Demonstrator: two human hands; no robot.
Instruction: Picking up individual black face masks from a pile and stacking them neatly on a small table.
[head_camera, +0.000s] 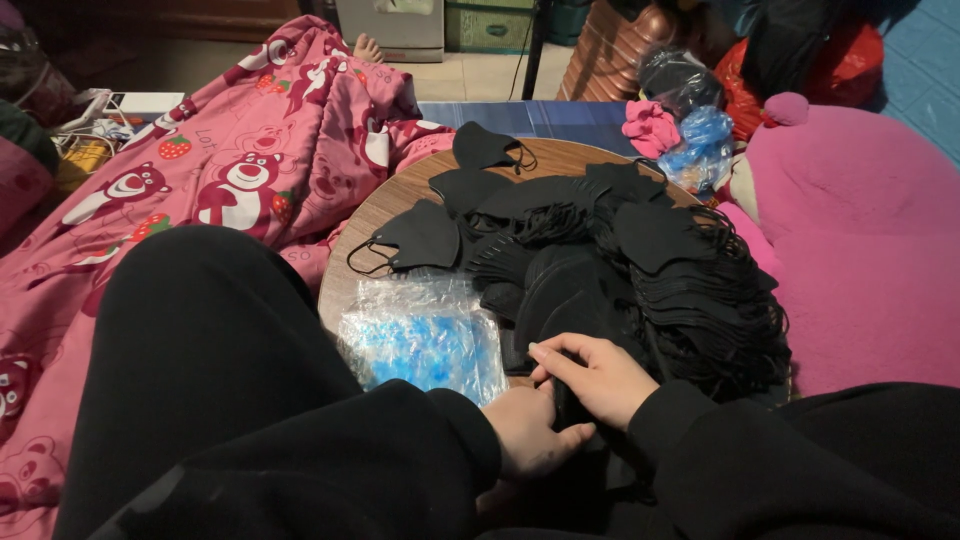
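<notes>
Head view: left hand (527, 428) and right hand (597, 378) both pinching one black mask (572, 405); mask stack (640, 260) just beyond, plastic sleeves (425, 340) beside left. Step judged: folding; next needs aligned edges.

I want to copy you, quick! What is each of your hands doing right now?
Left hand: closed, pinching a black mask at the near table edge.
Right hand: fingers curled on the same black mask.
</notes>
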